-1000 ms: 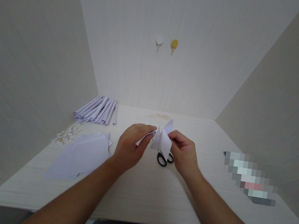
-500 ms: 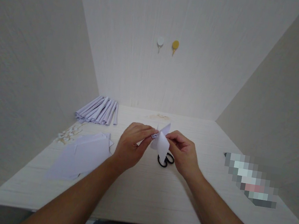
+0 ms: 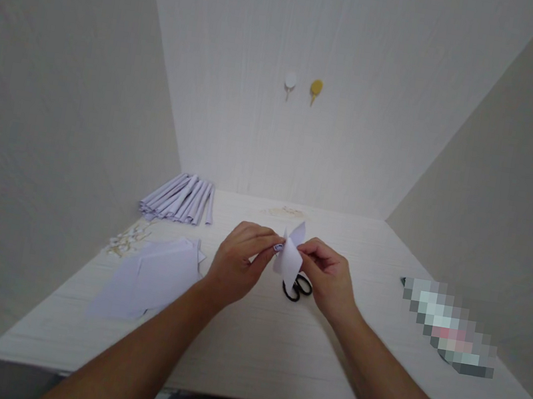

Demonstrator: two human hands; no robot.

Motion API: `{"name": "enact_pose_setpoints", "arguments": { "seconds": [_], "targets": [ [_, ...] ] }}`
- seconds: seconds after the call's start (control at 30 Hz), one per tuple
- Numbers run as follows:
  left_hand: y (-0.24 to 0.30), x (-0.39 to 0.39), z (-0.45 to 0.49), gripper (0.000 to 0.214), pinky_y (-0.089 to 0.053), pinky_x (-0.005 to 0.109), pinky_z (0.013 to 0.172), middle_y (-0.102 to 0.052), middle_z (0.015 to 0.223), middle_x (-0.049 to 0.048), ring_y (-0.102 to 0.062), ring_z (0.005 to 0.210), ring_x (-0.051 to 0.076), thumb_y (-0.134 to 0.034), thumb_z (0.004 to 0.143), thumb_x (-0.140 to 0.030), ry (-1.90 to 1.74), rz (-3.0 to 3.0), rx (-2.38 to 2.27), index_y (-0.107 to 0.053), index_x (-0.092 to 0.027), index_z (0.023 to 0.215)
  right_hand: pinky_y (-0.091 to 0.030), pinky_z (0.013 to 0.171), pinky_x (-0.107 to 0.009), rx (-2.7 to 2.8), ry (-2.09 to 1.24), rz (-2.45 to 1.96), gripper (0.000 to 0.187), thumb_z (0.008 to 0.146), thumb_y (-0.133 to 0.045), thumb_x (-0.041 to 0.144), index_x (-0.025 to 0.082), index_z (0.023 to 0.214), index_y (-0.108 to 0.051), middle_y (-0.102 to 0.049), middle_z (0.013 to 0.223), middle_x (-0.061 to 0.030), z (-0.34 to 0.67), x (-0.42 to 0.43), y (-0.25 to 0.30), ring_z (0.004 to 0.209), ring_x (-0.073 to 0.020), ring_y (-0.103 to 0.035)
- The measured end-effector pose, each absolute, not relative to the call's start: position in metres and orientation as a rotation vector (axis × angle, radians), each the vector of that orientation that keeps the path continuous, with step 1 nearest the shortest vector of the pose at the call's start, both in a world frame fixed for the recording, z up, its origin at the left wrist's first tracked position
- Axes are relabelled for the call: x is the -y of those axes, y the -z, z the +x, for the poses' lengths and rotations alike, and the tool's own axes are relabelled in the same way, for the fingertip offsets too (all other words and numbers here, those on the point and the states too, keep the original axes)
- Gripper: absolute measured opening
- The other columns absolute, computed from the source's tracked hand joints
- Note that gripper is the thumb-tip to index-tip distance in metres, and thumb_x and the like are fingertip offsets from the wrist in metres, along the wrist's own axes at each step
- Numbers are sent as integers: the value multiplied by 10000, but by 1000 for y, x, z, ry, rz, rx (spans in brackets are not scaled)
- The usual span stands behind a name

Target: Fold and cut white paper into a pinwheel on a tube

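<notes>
Just above the table's middle, a white paper pinwheel with folded blades is held between my two hands. My left hand is closed at its left side, pinching a rolled paper tube whose end shows at the fingertips. From the right, my right hand pinches the pinwheel near its centre; the exact spot under the fingers is hidden. Black-handled scissors lie on the table below the pinwheel, their blades out of sight.
Several rolled paper tubes lie in a pile at the back left. In front are cotton swabs and a stack of white paper sheets. Small loose bits lie near the back wall. A blurred-out item rests at the right.
The whole view has shifted slightly. Both hands keep their grip on the paper, and the pinwheel has turned a little between them.
</notes>
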State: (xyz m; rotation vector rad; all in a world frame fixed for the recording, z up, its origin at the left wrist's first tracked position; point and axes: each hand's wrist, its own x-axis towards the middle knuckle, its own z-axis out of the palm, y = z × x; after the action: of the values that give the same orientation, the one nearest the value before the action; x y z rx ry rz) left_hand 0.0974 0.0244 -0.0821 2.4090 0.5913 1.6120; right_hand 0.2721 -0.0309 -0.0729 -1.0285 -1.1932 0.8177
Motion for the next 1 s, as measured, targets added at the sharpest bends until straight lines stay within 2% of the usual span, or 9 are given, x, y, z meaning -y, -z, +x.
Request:
{"name": "enact_pose_setpoints", "arguments": {
  "seconds": [0.13,0.27,0.33,0.43,0.5,0.6,0.7,1.0],
  "targets": [
    [78,-20,99,203,-546,357,877,-733,1010,87,-665,966,195,-593,941,-162,-1614,2262,-607,-747,-211,1064,-409,525,-266,1178,-790,-1010,201,743,-784,387,207,803,-716,-623,621,20,271,31,72,553,-135,-516],
    [74,-24,98,149,-571,331,819,-739,991,70,-673,937,190,-637,913,-218,-1698,1944,-702,-762,-210,994,-459,604,-303,1188,-682,-1051,213,821,-714,425,219,872,-726,-634,658,5,275,29,75,616,-164,-560],
    [74,-30,97,146,-585,324,777,-741,971,59,-681,896,185,-679,884,-287,-1675,1630,-742,-757,-203,975,-476,676,-332,1263,-539,-1154,198,840,-698,417,226,879,-733,-682,786,-31,278,26,79,720,-192,-596],
    [75,-41,93,202,-583,306,736,-717,877,29,-668,795,149,-745,819,-350,-1568,1227,-664,-735,-191,942,-473,859,-407,1434,-291,-1300,223,829,-720,387,255,1005,-750,-717,1054,-75,281,21,87,1000,-263,-611],
    [75,-46,92,219,-565,272,705,-689,836,14,-644,763,126,-776,774,-341,-1493,1102,-629,-721,-186,919,-471,890,-416,1506,-320,-1343,276,829,-719,387,255,1071,-741,-721,1101,-79,281,19,92,1059,-271,-609],
    [76,-50,90,239,-537,238,675,-669,836,14,-623,756,115,-793,728,-341,-1433,1016,-655,-701,-179,878,-498,730,-344,1502,-656,-1345,280,865,-663,423,203,1024,-731,-725,880,-53,278,17,96,810,-213,-654],
    [76,-52,88,267,-530,243,662,-669,845,27,-623,753,126,-797,703,-370,-1427,985,-694,-679,-175,842,-458,593,-284,1445,-837,-1312,318,860,-656,457,172,981,-725,-656,723,-8,276,17,98,625,-158,-599],
    [80,-56,86,419,-561,301,626,-679,856,61,-642,687,146,-757,688,-527,-1377,952,-780,-676,-159,870,-403,476,-243,1370,-788,-1338,349,830,-671,498,175,949,-723,-603,648,22,273,15,103,517,-129,-517]
  ]
}}
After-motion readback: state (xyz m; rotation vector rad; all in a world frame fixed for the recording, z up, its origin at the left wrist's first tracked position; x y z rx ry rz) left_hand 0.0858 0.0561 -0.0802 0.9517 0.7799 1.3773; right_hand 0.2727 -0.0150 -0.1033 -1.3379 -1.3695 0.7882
